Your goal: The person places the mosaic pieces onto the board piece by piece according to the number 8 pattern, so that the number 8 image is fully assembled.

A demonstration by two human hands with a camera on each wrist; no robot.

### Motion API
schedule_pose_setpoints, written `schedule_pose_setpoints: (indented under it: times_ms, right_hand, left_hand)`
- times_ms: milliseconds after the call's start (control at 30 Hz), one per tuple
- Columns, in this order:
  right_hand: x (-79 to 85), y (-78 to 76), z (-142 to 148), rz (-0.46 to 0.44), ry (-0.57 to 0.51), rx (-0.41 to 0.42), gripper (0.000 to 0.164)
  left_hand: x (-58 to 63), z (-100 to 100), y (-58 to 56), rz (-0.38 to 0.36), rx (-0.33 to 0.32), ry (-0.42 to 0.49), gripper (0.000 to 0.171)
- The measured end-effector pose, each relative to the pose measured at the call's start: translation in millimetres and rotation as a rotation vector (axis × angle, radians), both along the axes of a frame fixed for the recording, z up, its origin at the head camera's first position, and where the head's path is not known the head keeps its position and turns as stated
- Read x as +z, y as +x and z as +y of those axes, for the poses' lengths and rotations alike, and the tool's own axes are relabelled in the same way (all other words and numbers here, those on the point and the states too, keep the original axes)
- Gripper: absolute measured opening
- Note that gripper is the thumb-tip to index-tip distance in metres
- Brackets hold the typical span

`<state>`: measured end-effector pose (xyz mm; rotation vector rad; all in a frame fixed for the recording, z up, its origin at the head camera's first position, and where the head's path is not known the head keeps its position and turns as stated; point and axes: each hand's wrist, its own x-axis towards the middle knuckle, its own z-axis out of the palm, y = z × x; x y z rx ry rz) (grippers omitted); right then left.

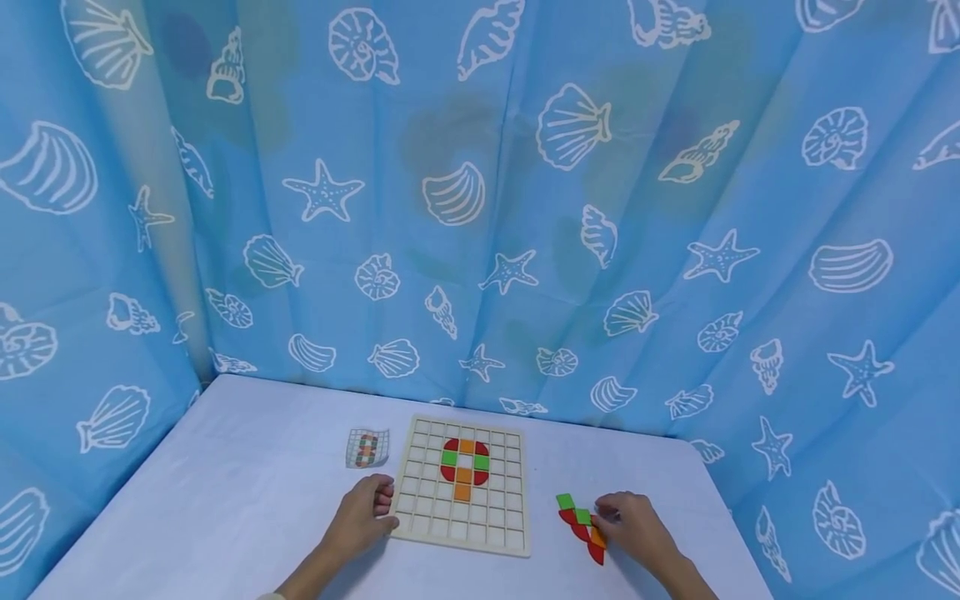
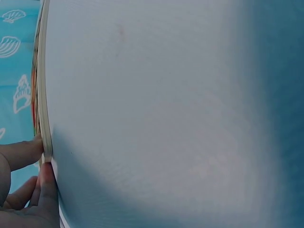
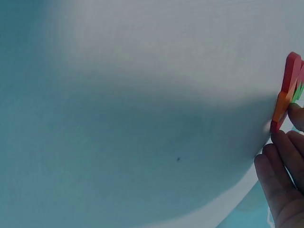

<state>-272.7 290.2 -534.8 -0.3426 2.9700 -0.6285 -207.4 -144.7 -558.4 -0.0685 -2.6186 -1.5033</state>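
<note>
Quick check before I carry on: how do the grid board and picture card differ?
Size: the grid board is far larger than the picture card.
Shape: the board's edges are straight; the card's look wavy.
Contact: the left hand touches the board's edge; neither hand touches the card.
Shared: both lie on the table and show a grid with a coloured pattern.

Head cam: high, fwd/down, wide; L wrist: close, facing tabletop (image 2: pixel 142 95), shares board (image 2: pixel 42 85) w/ head; R wrist: ditto, shares tiles (image 3: pixel 289 80)
</note>
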Motion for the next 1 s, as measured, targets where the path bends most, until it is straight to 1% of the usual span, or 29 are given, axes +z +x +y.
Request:
schedule_pose_setpoints:
  times_ms: [100,200,300,367,433,500,567,633,700,733,800,833,1000]
  right_hand:
    - [2.7,0.8,-2,-0.022,0.002,0.005,0.022]
    - [4.1,-0.6,-2,-0.033,0.015,0.047,0.024]
    - [3.8,-1.7,0,0.001,0.050,0.061,0.032]
    - [3.3,-1.9,2,0.037,0.086,0.031,0.033]
    - [2.6,-2.0,3,0.072,0.131,-0.026,0.032]
    - [2.0,-2.6,4,0.078,0.153,-0.084,0.032]
    - [2.2,-3.1,5,0.062,0.139,-0.121,0.032]
    - [1.7,-4.5,4,0.040,0.108,-0.129,0.031]
    - [0.8,-5.8,4,0.029,0.071,-0.118,0.028]
    - [0.7,-6.4,3,0.034,0.059,-0.098,0.027]
    - [0.6,-7.7,2,0.053,0.043,-0.064,0.028]
    - [0.5,-8.2,1,0.057,0.037,-0.060,0.030]
    - [-0.2,-9.8,3,0.038,0.015,-0.111,0.035]
  left_hand:
    - [-0.7,0,0.2,0.007,0.000,0.000,0.054]
    - [-0.7,0,0.3,0.014,0.006,0.014,0.054]
    - [-0.3,0,-0.2,0.014,0.011,0.016,0.054]
    - [0.2,0,-0.1,0.015,0.005,0.016,0.055]
    - [0.1,1,0.0,0.014,0.004,0.011,0.055]
    - [-0.4,1,0.0,0.009,0.008,0.009,0.054]
    - [-0.3,1,0.2,0.011,0.010,0.003,0.054]
    - [-0.1,0,0.6,0.007,0.012,-0.002,0.053]
    - [0.2,0,0.9,0.003,0.008,-0.003,0.053]
    - [0.7,-1,1.1,0.001,0.008,-0.006,0.054]
    - [1.1,-1,1.0,-0.007,0.010,-0.003,0.054]
    - [1.4,-1,0.9,-0.011,0.011,0.000,0.054]
    - [1.6,-1,0.6,-0.014,0.001,0.023,0.055]
